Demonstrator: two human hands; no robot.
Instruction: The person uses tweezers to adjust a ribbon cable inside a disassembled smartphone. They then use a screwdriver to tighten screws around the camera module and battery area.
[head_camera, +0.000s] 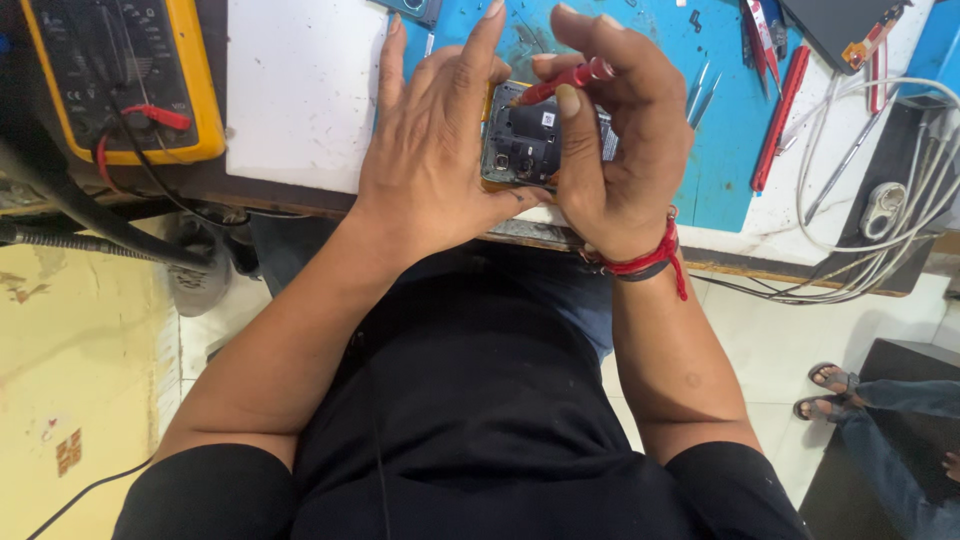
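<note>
Your left hand (440, 150) lay flat with fingers spread, steadying an opened phone (525, 140) at the near edge of the blue mat (735, 150), while your right hand (615, 140) pinched a red probe (565, 80), tip touching its exposed insides.

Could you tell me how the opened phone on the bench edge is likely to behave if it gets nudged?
The opened phone looks flat and rigid, so it would probably slide rather than roll. Its back is off and the internals are exposed, so it is likely fragile. It lies near the bench edge, steadied by the left hand, so a push toward the person might drop it.
</note>
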